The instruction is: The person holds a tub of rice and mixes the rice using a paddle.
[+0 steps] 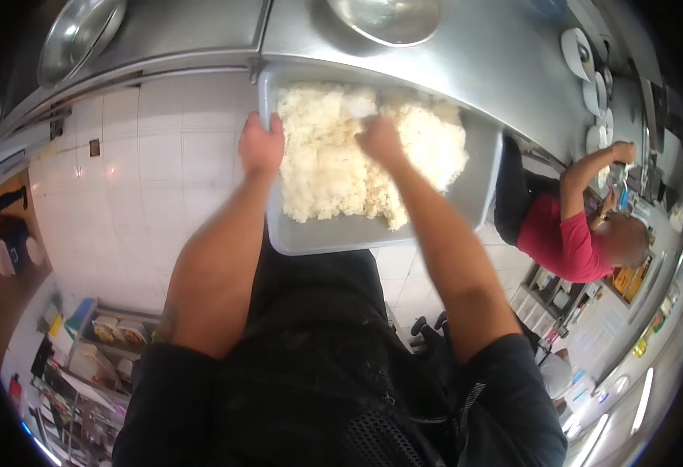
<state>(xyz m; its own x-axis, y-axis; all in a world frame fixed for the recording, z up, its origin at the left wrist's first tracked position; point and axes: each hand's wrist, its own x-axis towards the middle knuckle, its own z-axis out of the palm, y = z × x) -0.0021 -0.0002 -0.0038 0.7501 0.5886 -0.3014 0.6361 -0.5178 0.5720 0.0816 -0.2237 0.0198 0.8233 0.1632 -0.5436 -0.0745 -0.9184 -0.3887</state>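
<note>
The left hand [262,146] is clamping the side of the tub [478,175] beside the counter [481,58], while the right hand [382,142] is reaching into the rice [318,167] inside, its grip too blurred to tell.

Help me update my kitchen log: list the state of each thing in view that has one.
Tub: uncovered, partly filled, against the counter's edge
Rice: loose, clumped, heaped toward the tub's left
Left hand: gripping the tub's left rim
Right hand: in the rice, grip unclear
Metal bowl: on the counter, partly out of frame
</note>
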